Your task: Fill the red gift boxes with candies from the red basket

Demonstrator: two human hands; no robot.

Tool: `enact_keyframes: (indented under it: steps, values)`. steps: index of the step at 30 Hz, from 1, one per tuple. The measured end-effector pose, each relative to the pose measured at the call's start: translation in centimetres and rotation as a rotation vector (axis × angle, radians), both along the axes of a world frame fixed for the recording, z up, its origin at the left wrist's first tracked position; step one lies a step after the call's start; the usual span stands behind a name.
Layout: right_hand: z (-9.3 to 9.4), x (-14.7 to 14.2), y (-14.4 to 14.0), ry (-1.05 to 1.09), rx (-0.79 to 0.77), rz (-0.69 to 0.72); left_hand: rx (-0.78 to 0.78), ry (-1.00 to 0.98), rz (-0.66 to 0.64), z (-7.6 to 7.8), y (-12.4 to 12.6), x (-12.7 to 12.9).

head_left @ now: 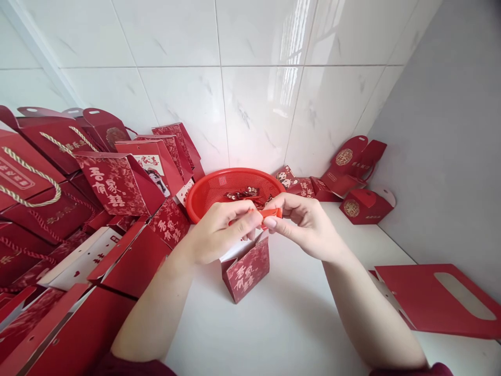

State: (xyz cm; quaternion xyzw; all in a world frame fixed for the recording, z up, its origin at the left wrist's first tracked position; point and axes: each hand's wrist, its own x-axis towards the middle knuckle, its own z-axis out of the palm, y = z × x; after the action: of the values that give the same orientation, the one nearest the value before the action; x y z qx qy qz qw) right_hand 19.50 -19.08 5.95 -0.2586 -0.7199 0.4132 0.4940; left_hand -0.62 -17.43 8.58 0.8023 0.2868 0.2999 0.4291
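Both hands meet above a small red gift box (246, 269) standing on the white table (274, 324) at the near centre. The left hand (219, 230) and the right hand (303, 222) each pinch one end of the box's red top flap (270, 212), fingers closed on it. The box body stands upright, with white inner card showing at its mouth; the top appears not yet shut. Just beyond it, a red basket (219, 190) holds small wrapped pieces. A heap of finished-looking red boxes (117, 183) lies at the left, a few more boxes (364, 203) at the far right, and a flat red card blank (438, 300) at the near right.
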Motion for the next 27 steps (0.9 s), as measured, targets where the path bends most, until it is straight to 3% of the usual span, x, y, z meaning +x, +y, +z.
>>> enact_keyframes:
  steps: [2, 5, 18, 20, 24, 27]
  values:
    - [-0.3, 0.0, 0.3, 0.017, -0.081, 0.034, 0.030, 0.048, 0.017, 0.1, -0.1, -0.1]
    - [-0.6, -0.1, 0.6, 0.013, -0.121, 0.104, 0.035, 0.015, -0.061, 0.0, -0.1, 0.0]
    - [-0.9, -0.6, 0.0, -0.018, 0.055, 0.211, -0.017, -0.057, -0.150, -0.3, -0.1, -0.2]
    - [-0.5, -0.3, 0.0, -0.107, 0.097, 0.154, 0.019, -0.009, -0.129, 0.0, 0.0, -0.4]
    - [0.3, 0.7, -0.1, -0.304, 0.225, -0.113, 0.203, 0.225, 0.012, 0.4, 0.8, -1.2]
    - [0.7, 1.6, -0.2, -0.319, 0.231, -0.210, 0.278, 0.396, 0.091, 0.2, 1.5, -1.8]
